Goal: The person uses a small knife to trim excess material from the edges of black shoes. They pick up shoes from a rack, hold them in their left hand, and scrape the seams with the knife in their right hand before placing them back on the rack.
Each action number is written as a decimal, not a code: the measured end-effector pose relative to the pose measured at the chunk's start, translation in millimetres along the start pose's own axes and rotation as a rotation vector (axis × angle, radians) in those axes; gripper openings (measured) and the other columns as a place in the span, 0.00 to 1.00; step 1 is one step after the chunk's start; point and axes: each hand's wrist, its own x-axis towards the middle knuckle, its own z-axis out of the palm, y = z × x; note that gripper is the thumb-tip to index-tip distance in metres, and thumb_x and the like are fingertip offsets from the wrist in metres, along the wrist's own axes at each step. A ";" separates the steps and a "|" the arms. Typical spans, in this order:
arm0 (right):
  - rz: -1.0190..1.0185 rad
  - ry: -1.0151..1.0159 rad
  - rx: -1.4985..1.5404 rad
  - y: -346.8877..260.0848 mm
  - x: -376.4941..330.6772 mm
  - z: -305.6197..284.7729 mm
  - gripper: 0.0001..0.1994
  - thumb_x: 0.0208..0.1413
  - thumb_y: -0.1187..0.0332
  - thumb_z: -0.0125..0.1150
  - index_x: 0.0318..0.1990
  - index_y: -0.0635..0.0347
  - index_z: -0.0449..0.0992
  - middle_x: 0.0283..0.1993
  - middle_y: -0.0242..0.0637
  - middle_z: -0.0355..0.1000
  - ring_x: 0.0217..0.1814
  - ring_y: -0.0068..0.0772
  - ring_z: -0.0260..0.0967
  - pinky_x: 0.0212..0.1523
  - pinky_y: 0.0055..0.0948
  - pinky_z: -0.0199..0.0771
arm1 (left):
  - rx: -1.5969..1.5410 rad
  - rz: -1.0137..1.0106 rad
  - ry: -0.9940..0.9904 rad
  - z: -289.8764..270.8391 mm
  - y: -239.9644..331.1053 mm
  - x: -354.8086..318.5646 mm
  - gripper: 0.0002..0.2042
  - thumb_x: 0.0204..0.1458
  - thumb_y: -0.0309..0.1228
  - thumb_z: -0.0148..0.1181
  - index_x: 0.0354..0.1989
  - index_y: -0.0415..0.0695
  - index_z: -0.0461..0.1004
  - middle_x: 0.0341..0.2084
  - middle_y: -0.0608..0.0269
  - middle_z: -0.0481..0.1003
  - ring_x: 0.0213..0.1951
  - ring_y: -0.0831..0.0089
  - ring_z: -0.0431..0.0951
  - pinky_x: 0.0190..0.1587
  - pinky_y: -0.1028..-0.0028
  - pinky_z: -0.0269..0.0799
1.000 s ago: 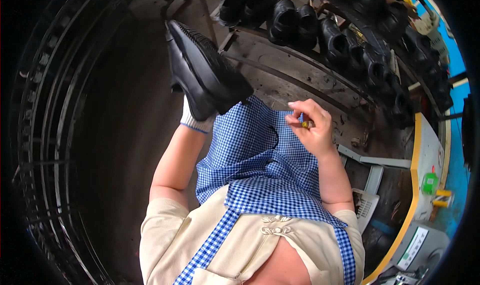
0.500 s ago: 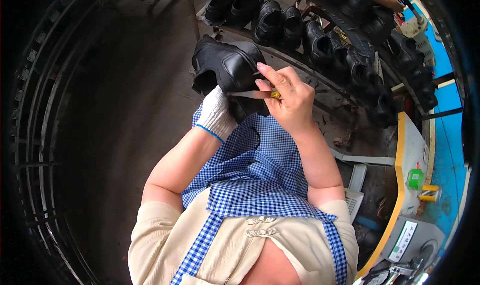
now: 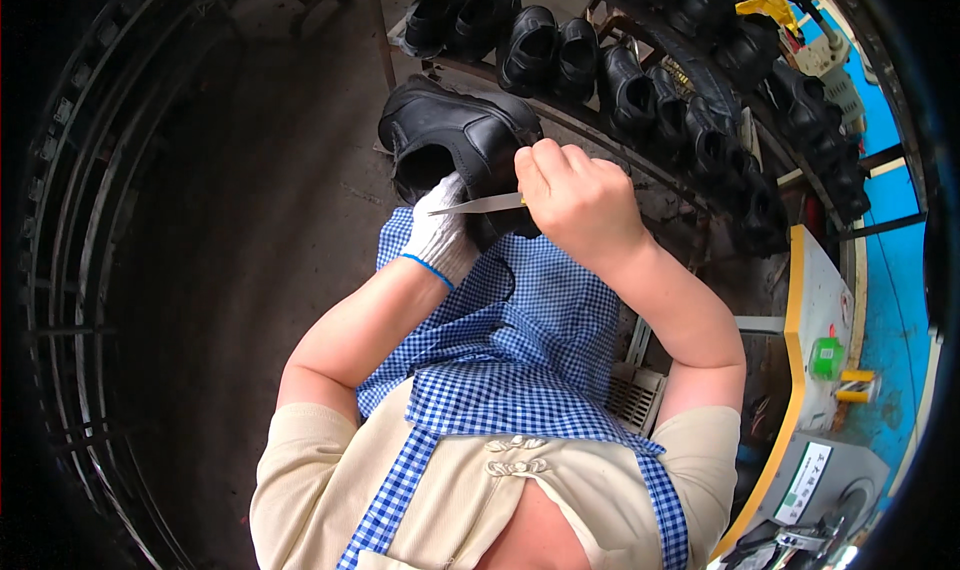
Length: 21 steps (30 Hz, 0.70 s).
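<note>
Dark floor [image 3: 240, 200] below; hands [image 3: 585, 208] (left one [image 3: 440, 232] gloved) hold shoe [image 3: 470, 125] and blade [image 3: 488, 205].

The black leather shoe [image 3: 450, 120] hides the fingers of the white-knit-gloved left hand [image 3: 440, 232]; the bare right hand [image 3: 582, 205] covers the handle end of the slim steel blade [image 3: 488, 204]; the white slotted plastic basket [image 3: 632, 398], right, stands partly behind the bare right arm [image 3: 690, 300]; the cream short-sleeved shirt [image 3: 310, 480] is cut off at the near edge.

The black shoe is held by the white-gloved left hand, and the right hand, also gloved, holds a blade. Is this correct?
Not quite: the head view shows the right hand bare. It holds the blade, and the gloved left hand holds the black shoe.
</note>
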 end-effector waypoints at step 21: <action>-0.008 0.051 0.718 3.7 -27.4 23.6 0.12 0.35 0.73 0.68 0.26 0.57 0.69 0.25 0.33 0.64 0.22 0.32 0.70 0.20 0.28 0.71 | 0.110 0.122 0.036 -17.1 2.0 21.8 0.15 0.67 0.33 0.44 0.56 0.42 0.71 0.48 0.60 0.76 0.50 0.67 0.75 0.53 0.72 0.73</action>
